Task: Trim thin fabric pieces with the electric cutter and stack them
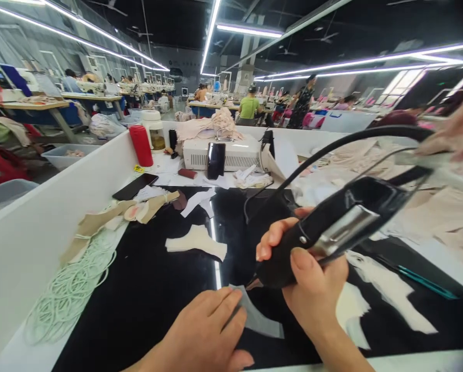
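My right hand (312,284) is wrapped round a black corded hand tool (332,222) with a silver lever, slanting down to the left. Its narrow tip (254,282) is at the upper edge of a translucent, curved fabric piece (264,318) on the black work surface (138,305). My left hand (206,330) lies flat with its fingertips on the left end of that piece. Beyond it is a cream, wing-shaped fabric piece (196,243). More white pieces (394,294) lie to the right of my right hand.
Green cord (72,284) lies coiled at left, near a phone (136,186). A vented white machine box (239,151) and a red spool (141,146) stand at the back. Blue-green tweezers (427,282) lie at right. Another person's hand (458,129) is at upper right, by the cable.
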Motion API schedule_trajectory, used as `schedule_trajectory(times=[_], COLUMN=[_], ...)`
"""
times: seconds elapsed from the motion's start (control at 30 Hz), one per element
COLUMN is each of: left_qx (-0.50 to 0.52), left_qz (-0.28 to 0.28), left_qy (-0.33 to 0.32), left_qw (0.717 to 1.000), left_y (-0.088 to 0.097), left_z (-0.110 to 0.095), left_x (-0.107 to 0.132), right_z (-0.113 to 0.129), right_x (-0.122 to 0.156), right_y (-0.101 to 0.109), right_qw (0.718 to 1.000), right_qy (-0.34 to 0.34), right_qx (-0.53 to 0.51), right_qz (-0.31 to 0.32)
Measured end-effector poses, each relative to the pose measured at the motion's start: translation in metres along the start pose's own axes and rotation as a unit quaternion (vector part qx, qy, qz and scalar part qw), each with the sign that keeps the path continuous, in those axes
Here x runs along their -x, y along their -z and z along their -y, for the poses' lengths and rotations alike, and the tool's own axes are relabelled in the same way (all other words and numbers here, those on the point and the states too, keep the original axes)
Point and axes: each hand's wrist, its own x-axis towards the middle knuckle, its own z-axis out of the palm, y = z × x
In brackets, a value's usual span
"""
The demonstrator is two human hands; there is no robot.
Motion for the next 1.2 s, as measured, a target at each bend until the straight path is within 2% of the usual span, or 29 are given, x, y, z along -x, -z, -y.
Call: schedule_trajectory(times=[0.13, 0.67, 1.2], left_qx=[-0.013, 0.003, 0.008], left_qz=[0.01, -0.031, 0.0], left_qy=[-0.003, 0.012, 0.008], left_qw=[1.0, 0.999, 1.0], left_y=[0.001, -0.005, -0.006], left_z=[-0.001, -0.004, -0.003], left_x=[-0.002, 0.0, 0.005], right_z=[-0.006, -0.012, -0.009], right_x=[0.001, 0.003, 0.005], right_y=[-0.002, 0.003, 0.0], right_qw=[1.0, 0.997, 0.997], right_qy=[0.0, 0.032, 0.029], right_qx=[0.008, 0.061, 0.066], right_qz=[-0.007, -0.021, -0.037])
